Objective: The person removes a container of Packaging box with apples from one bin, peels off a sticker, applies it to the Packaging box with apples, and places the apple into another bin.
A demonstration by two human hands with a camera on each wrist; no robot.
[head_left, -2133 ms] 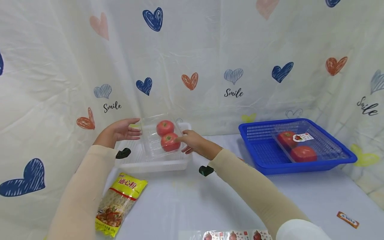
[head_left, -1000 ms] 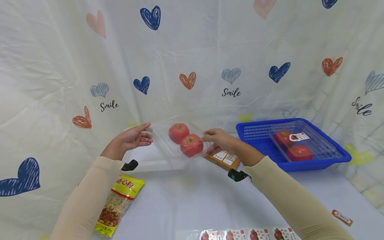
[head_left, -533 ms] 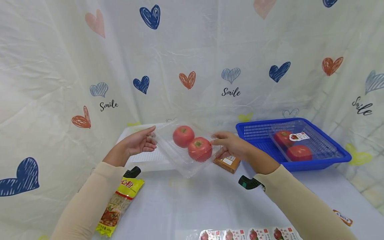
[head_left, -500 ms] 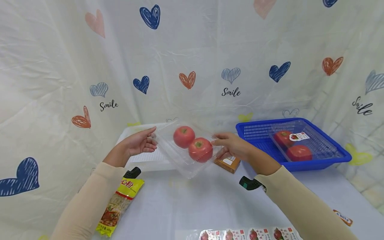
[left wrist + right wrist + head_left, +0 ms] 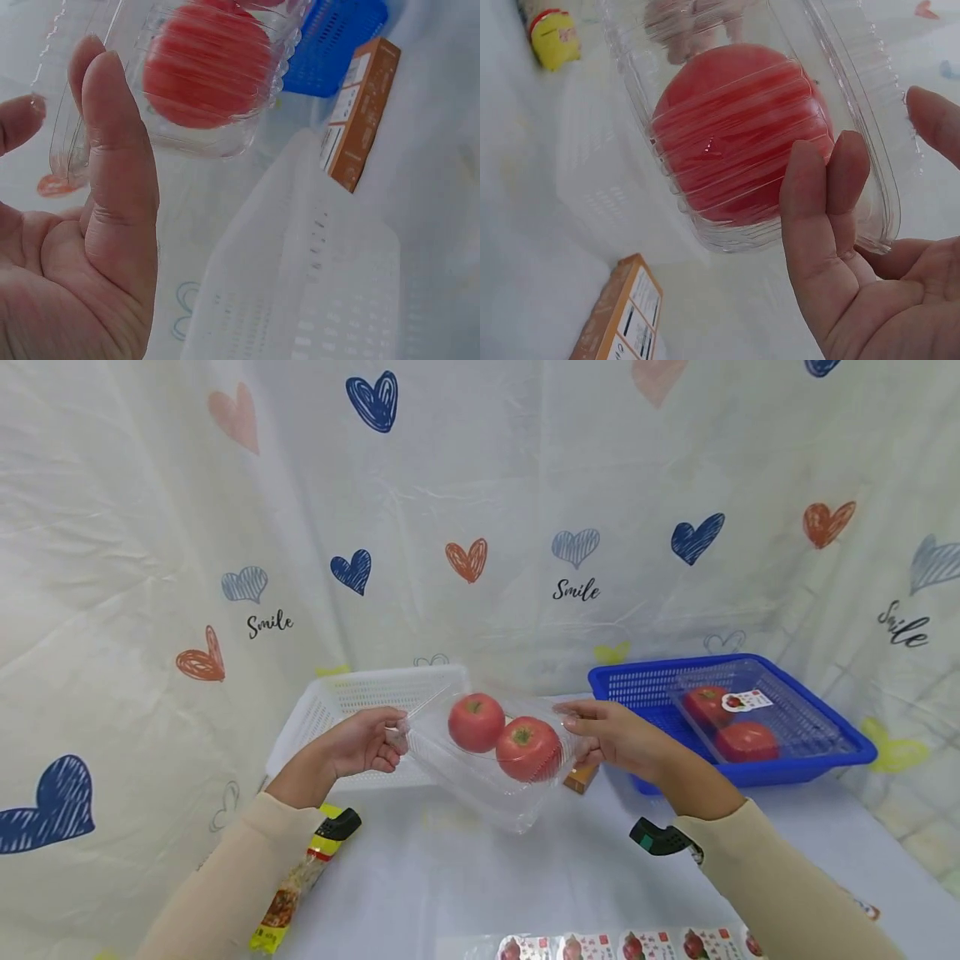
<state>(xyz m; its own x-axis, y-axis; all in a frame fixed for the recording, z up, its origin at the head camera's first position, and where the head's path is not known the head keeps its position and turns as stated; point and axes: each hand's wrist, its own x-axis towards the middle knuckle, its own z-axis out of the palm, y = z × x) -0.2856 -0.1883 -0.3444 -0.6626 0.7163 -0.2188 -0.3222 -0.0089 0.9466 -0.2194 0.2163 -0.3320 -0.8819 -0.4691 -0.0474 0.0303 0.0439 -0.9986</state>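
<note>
A clear plastic clamshell box [image 5: 467, 783] is held in the air in front of the white basket, tilted. Two red apples [image 5: 528, 749] lie inside it, side by side. At its left edge my left hand [image 5: 356, 747] grips the rim; in the left wrist view, thumb and fingers [image 5: 116, 165] stand on either side of the plastic edge. The right edge is gripped by my right hand [image 5: 855, 262], whose fingers lie under the box, with the thumb over the rim. Whether the lid is fully pressed down, I cannot tell.
A white basket [image 5: 393, 677] stands behind the box. To the right, a blue basket [image 5: 637, 677] holds another clamshell [image 5: 810, 727] with apples and a label. A brown carton [image 5: 580, 779], a yellow pasta bag [image 5: 281, 910] and a label strip [image 5: 588, 947] lie on the table.
Both hands have brought the clamshell from over the white basket to the right and nearer, turning it slightly. The white basket and brown carton show differently behind it.
</note>
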